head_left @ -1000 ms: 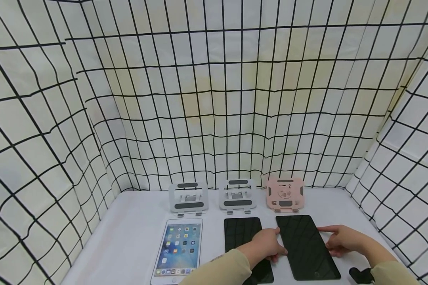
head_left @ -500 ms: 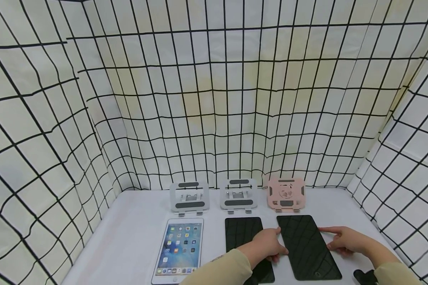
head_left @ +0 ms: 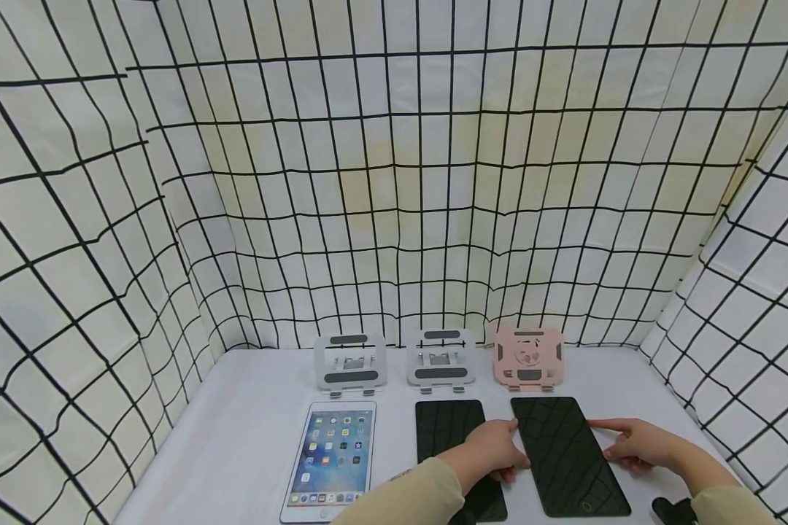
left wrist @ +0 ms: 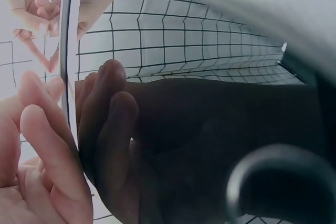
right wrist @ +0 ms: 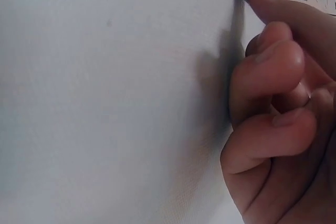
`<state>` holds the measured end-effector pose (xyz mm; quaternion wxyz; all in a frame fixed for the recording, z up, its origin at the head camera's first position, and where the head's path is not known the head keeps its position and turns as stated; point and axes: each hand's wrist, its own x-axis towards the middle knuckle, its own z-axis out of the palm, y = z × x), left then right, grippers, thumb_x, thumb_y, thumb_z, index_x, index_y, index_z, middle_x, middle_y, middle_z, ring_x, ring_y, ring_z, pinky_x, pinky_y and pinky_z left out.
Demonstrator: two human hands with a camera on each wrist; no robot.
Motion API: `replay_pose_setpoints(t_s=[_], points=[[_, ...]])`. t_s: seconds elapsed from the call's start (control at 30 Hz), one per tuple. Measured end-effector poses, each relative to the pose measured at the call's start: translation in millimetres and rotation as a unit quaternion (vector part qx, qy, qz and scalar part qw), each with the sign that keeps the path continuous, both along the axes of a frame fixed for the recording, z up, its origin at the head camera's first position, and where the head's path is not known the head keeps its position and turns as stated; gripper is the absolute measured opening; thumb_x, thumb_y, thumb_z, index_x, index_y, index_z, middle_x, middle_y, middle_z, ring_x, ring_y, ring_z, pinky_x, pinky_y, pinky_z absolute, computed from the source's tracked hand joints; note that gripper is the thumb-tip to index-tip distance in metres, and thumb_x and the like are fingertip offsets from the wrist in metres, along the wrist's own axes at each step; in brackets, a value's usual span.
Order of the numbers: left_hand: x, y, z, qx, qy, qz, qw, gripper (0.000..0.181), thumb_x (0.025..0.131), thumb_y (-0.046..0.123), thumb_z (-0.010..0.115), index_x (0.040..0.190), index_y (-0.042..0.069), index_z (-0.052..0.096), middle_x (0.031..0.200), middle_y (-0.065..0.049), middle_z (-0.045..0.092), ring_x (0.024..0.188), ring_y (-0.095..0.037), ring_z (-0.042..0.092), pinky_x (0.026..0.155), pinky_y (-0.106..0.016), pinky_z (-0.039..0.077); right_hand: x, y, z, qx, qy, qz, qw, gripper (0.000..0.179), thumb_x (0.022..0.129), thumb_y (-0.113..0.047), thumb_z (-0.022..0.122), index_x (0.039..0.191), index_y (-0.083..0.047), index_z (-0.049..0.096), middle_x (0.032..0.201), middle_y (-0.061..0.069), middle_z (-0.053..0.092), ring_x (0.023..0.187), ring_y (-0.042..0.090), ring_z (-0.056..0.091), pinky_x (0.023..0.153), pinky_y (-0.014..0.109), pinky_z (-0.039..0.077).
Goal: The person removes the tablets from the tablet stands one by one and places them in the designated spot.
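Note:
Three tablets lie in a row on the white table. The left one [head_left: 333, 459] is white with its screen lit, showing app icons. The middle tablet [head_left: 443, 430] and the right tablet [head_left: 568, 456] have dark screens. My left hand [head_left: 492, 446] reaches over the middle tablet, with index finger and thumb at the right tablet's left edge. In the left wrist view its fingers [left wrist: 50, 135] are mirrored in a dark screen. My right hand [head_left: 643, 443] touches the right tablet's right edge with an extended index finger; its other fingers [right wrist: 268, 77] are bent in the right wrist view.
Behind the tablets stand three tablet stands: a grey one [head_left: 351, 362], another grey one [head_left: 441, 357] and a pink one [head_left: 529, 356]. White walls with a black grid [head_left: 420, 182] enclose the table [head_left: 236, 437] at the back and sides.

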<state>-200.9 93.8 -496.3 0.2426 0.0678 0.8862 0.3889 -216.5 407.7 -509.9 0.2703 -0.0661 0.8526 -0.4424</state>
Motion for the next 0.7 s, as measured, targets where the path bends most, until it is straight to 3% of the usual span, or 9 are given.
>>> replay_pose_setpoints(t_s=[0.33,0.5,0.7], points=[[-2.3,-5.8,9.4,0.064,-0.013,0.028,0.9975,0.06,0.086,0.023,0.078,0.142,0.023,0.056,0.062,-0.003,0.066,0.047,-0.015,0.058,0.051,-0.029,0.052,9.1,-7,5.4,0.021,0.019,-0.046,0.9985,0.061,0.093,-0.02,0.068,0.143,0.006,0.044,0.061,0.001,0.055,0.05,0.012,0.046,0.049,0.026,0.04],[-3.5,-16.8,7.3,0.11,-0.017,0.021,0.9936,0.054,0.088,0.022,0.075,0.139,0.02,0.058,0.068,-0.002,0.068,0.053,-0.016,0.062,0.053,-0.031,0.054,11.3,-10,6.9,0.041,0.037,-0.078,0.9955,0.061,0.094,-0.025,0.067,0.142,0.006,0.045,0.066,0.003,0.057,0.053,0.015,0.05,0.049,0.028,0.04],[-6.1,-30.6,8.7,0.145,0.003,0.009,0.9894,0.044,0.094,0.03,0.068,0.135,0.017,0.061,0.079,0.002,0.068,0.062,-0.017,0.064,0.055,-0.034,0.054,14.8,-20,13.5,0.042,0.052,-0.118,0.9908,0.059,0.097,-0.026,0.063,0.143,0.006,0.044,0.077,0.007,0.059,0.061,0.02,0.056,0.05,0.03,0.042]])
